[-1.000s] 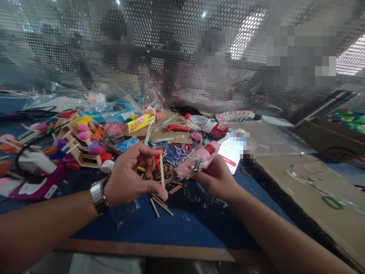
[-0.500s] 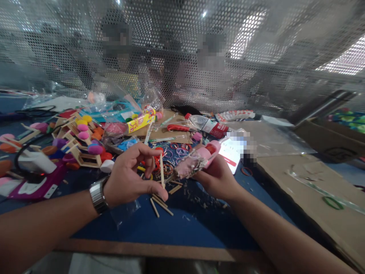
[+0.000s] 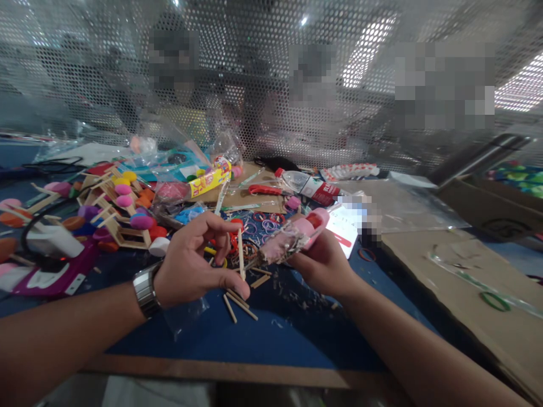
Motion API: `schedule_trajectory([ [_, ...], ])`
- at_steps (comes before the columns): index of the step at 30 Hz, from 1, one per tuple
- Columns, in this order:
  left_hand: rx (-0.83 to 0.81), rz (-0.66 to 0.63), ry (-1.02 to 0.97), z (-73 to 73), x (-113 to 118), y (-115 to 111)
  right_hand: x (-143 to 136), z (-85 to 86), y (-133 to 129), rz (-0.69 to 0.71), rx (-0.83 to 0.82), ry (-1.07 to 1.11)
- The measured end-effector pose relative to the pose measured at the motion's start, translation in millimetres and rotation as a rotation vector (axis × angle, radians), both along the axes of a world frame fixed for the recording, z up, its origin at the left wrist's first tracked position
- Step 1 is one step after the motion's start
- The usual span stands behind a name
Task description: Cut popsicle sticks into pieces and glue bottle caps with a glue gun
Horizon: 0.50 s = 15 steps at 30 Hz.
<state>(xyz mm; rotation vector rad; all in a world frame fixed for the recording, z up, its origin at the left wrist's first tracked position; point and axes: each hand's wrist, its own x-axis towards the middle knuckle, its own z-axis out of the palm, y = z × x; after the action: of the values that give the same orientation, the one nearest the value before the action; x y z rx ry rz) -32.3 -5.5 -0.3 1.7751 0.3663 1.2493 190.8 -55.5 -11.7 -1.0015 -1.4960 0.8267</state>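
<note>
Pixelated faces behind mesh screen [image 3: 271, 85]

Worktable clutter, blue surface.
Blue table [image 3: 263, 333]; wooden stick frames with coloured pom-poms [image 3: 121, 212] at 9 o'clock; yellow printed packet [image 3: 210, 181] and clear plastic bags [image 3: 169, 150] at 11 o'clock; plastic bottle with red label [image 3: 311, 186], lying on its side, at 12 o'clock, red-handled tool [image 3: 265, 190] just beside it; loose rubber bands [image 3: 258, 226] at centre; cut sticks [image 3: 237, 302] lying on the table; flat cardboard [image 3: 458, 271] with green band [image 3: 494, 299] at 3 o'clock; perforated metal screen [image 3: 271, 85] behind.
</note>
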Motion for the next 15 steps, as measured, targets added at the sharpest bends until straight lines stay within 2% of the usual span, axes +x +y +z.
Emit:
schedule_trajectory([
  [15, -0.018, -0.022, -0.005, -1.5, -0.9, 0.1, -2.0, 2.4, 0.0, -0.005, 0.009, 0.037],
])
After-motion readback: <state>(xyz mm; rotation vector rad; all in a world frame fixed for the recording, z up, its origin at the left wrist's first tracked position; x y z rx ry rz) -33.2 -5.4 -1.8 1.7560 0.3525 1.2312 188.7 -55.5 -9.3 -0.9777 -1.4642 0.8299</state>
